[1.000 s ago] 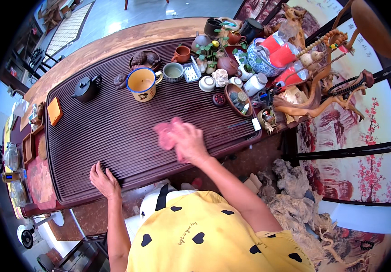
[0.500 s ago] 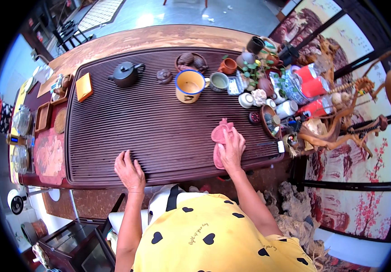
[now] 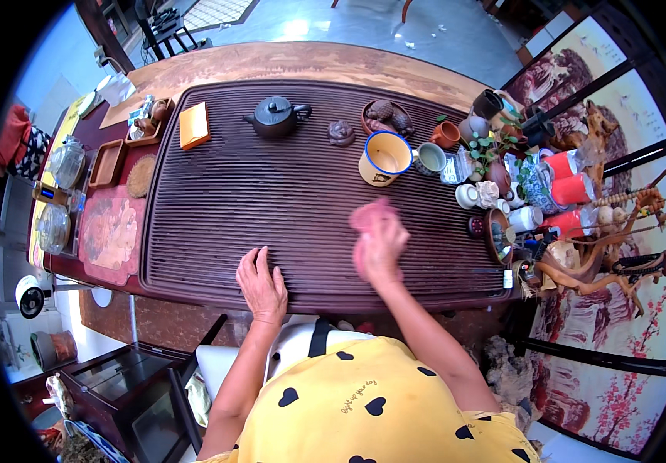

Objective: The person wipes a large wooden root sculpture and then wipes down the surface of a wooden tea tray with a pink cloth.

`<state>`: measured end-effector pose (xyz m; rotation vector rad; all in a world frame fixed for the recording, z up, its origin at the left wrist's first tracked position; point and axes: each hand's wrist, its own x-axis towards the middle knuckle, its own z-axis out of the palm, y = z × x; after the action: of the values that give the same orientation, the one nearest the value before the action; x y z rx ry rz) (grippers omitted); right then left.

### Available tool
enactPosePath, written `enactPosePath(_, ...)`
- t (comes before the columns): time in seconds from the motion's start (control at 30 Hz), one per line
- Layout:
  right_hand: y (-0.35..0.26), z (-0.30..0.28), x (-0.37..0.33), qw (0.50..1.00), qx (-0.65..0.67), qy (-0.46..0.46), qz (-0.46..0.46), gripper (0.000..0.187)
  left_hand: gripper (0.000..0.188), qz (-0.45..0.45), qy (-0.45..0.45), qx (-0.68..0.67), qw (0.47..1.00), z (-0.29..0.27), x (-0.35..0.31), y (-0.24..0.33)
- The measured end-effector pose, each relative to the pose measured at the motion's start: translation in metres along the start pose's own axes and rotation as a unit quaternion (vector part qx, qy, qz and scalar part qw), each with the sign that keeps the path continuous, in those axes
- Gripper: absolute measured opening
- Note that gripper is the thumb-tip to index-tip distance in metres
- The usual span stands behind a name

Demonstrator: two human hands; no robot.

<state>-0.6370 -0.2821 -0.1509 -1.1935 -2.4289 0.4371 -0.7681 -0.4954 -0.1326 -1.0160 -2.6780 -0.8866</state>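
Note:
A pink cloth [image 3: 369,218] is bunched under my right hand [image 3: 383,245], whose fingers are closed on it; both are smeared by motion. They are on the dark slatted tea tray [image 3: 294,204], right of its middle. My left hand [image 3: 262,287] lies on the tray's near edge, fingers stretched out, holding nothing. Farther off on the tray stands a yellow mug with a blue rim [image 3: 381,166], the thing nearest beyond the cloth. Behind it are a black teapot [image 3: 275,117], a small dark figurine [image 3: 341,133] and an orange packet [image 3: 193,126].
Crowding the tray's right side are a grey-green cup [image 3: 430,159], small pots, a trailing plant [image 3: 487,150], red-and-white canisters [image 3: 566,177] and twisted driftwood [image 3: 580,278]. Glass jars [image 3: 55,228] and a wooden tray [image 3: 107,163] stand left. A painted screen [image 3: 610,332] rises at right.
The cloth and my right hand have slid leftward across the tray. My left hand stays at about the same place on the near edge. The whole view has turned left.

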Motion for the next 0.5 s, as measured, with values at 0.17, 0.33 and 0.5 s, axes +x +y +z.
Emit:
enactPosePath(0.17,-0.061,-0.006,0.007,0.967,0.238,-0.056,-0.078,0.059,0.069,0.060,-0.002,-0.096,0.994,-0.002,0.027,0.024)
enactPosePath(0.33,-0.016,-0.066,-0.027,0.991,0.125,-0.040,-0.031,0.057,0.075,0.167,-0.085,-0.044,0.981,0.020,0.053,0.053)
enactPosePath(0.5,0.051,-0.061,-0.076,0.998,0.067,-0.001,-0.008,0.056,0.050,0.263,-0.076,-0.045,0.961,0.059,0.059,0.041)
